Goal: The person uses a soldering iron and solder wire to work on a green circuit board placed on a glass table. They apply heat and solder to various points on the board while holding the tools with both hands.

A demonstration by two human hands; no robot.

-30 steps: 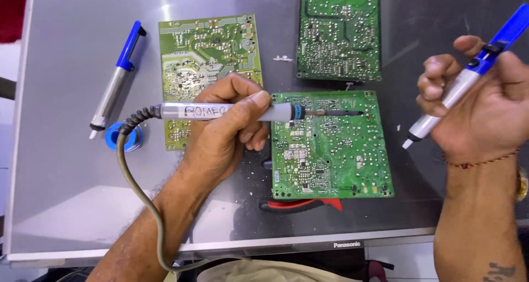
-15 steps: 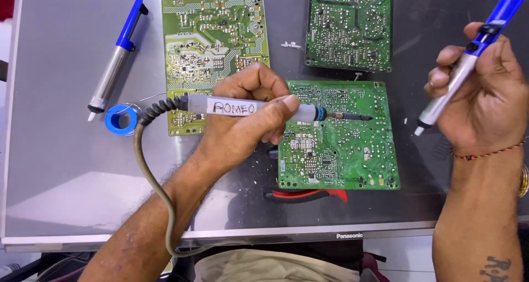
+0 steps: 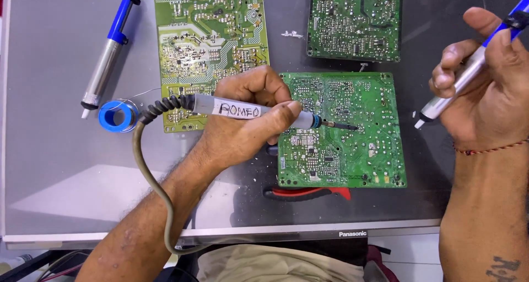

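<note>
My left hand (image 3: 248, 122) grips a grey soldering iron (image 3: 242, 110) like a pen, its dark tip resting on the middle of a green circuit board (image 3: 352, 144) lying solder side up. A thick grey cord (image 3: 149, 172) runs from the iron back toward me. My right hand (image 3: 485, 83) holds a silver and blue desoldering pump (image 3: 468, 78) tilted, its white nozzle pointing down just right of that board, above the surface.
A yellow-green circuit board (image 3: 193, 39) lies at the upper left, a darker green board (image 3: 355, 20) at the top. A second desoldering pump (image 3: 107, 50) and a blue solder spool (image 3: 117, 115) lie at left. Red-handled pliers (image 3: 308, 194) poke out under the near board. All rest on a grey panel (image 3: 55, 166).
The iron's tip has come down onto the middle of the near board. My right hand with the pump has stayed at the right, slightly lower.
</note>
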